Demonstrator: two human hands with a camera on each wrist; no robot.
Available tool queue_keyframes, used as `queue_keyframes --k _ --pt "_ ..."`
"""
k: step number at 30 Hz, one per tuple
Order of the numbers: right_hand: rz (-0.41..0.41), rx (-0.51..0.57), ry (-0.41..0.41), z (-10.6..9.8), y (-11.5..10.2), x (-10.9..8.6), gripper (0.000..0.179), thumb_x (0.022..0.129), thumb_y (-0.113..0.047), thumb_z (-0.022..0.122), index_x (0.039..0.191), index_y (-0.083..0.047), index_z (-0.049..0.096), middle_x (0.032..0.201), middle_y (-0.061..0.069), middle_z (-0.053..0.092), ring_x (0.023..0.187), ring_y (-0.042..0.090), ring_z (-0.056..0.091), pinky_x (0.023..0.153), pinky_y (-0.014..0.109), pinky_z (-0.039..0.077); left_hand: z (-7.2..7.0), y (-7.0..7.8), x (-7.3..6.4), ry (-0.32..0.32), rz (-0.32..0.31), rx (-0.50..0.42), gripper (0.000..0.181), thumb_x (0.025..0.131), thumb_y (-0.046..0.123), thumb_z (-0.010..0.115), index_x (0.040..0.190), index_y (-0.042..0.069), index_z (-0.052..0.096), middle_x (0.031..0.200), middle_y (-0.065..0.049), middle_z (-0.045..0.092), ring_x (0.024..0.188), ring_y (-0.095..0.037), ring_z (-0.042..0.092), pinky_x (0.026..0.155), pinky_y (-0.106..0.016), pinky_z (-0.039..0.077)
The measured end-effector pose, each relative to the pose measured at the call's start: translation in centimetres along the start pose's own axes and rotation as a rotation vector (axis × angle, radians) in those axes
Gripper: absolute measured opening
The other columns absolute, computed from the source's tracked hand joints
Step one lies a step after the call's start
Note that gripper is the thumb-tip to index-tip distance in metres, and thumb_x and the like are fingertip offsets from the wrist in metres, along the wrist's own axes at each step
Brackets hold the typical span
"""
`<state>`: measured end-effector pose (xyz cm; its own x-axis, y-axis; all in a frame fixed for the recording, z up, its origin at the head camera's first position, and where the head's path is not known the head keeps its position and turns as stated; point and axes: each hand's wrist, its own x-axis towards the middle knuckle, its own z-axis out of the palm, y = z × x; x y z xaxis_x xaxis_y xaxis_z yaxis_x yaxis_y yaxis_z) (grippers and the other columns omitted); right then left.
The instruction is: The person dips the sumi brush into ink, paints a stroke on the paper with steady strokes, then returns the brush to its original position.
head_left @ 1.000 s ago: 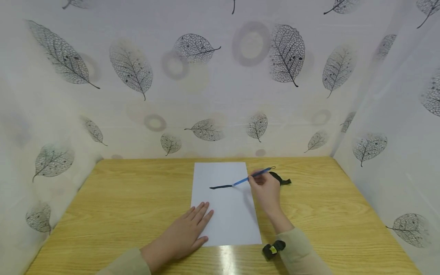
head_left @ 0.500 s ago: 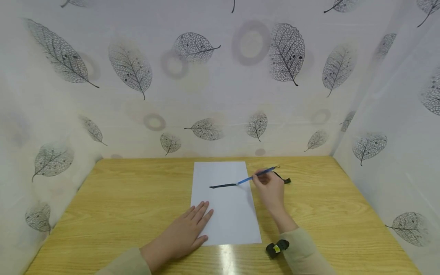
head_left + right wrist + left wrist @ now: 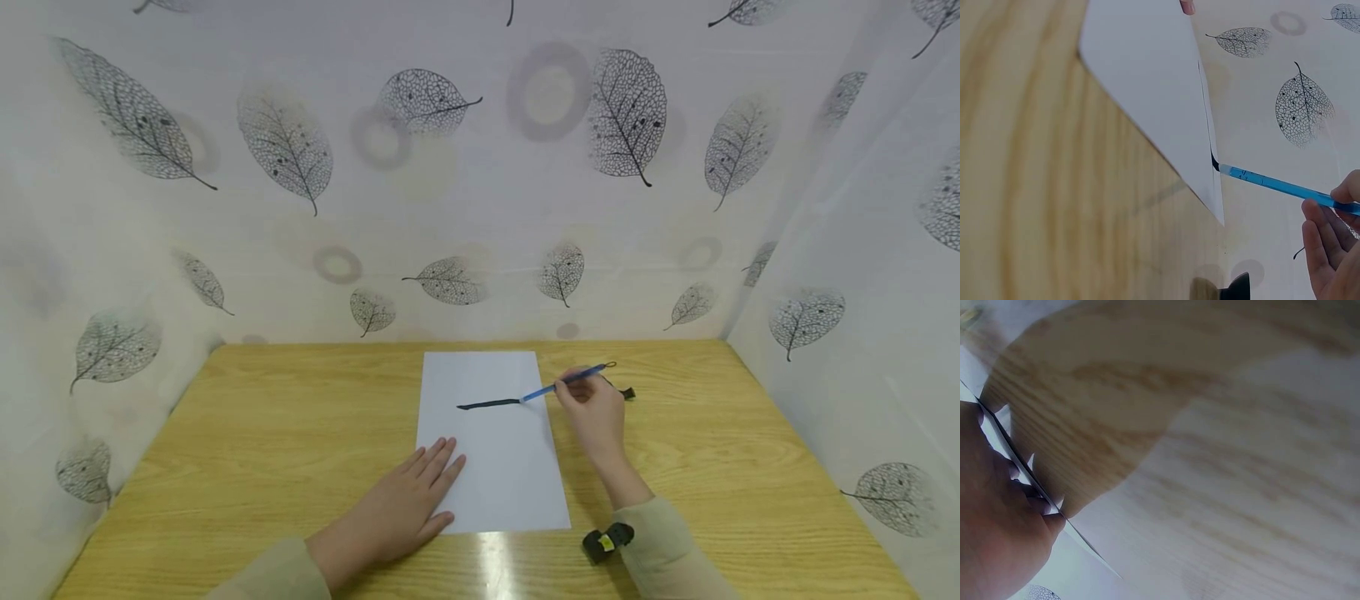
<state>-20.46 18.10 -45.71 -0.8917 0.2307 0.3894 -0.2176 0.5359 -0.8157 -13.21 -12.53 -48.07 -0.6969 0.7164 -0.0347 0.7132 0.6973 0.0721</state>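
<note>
A white sheet of paper (image 3: 502,475) lies on the wooden table. Across its upper half runs a black ink stroke (image 3: 487,405), nearly level. My right hand (image 3: 596,417) pinches a blue-handled calligraphy brush (image 3: 1272,183) with a hanging loop at its end. The black brush tip touches the paper at the stroke's right end, near the sheet's right edge. My left hand (image 3: 408,508) rests flat on the sheet's lower left edge, fingers straight. Behind the right hand, a small black object (image 3: 628,392) is mostly hidden; its kind cannot be told.
The wooden table (image 3: 285,417) extends on both sides of the paper. A pale cloth with printed leaves (image 3: 450,283) encloses the back and sides. A black camera (image 3: 606,542) is strapped at the right wrist.
My right hand has moved right with the brush, slowing lately. The black stroke has grown longer to the right. The left hand has stayed in place.
</note>
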Motion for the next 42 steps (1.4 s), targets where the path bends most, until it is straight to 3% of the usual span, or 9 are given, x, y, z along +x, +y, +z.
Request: queue_keyframes --k 16,36,42 --pt "0.025 -0.003 0.004 -0.23 0.01 -0.04 0.007 0.094 -0.002 0.077 0.100 0.001 0.076 0.094 0.019 0.080 0.083 0.031 0.079 0.070 0.011 0.056 -0.13 0.05 -0.02 -0.019 -0.005 -0.003 0.068 0.112 0.046 0.045 0.165 0.005 0.036 0.175 -0.021 0.028 0.162 -0.034 0.030 0.130 -0.049 0.036" --pt "0.027 0.014 0.007 -0.54 0.26 -0.14 0.005 0.093 -0.001 0.077 0.098 0.001 0.076 0.093 0.018 0.080 0.076 0.007 0.073 0.069 0.010 0.056 -0.19 0.07 0.02 -0.028 -0.014 -0.038 0.068 0.112 0.047 0.044 0.166 0.006 0.035 0.175 -0.020 0.026 0.163 -0.035 0.028 0.131 -0.050 0.034" --pt "0.025 0.016 0.004 -0.53 0.33 -0.17 0.006 0.094 -0.001 0.076 0.099 0.000 0.076 0.094 0.018 0.080 0.078 0.009 0.074 0.071 0.011 0.057 -0.13 0.09 0.06 -0.043 -0.025 -0.050 0.069 0.112 0.047 0.045 0.166 0.007 0.033 0.176 -0.020 0.023 0.164 -0.034 0.025 0.131 -0.049 0.032"
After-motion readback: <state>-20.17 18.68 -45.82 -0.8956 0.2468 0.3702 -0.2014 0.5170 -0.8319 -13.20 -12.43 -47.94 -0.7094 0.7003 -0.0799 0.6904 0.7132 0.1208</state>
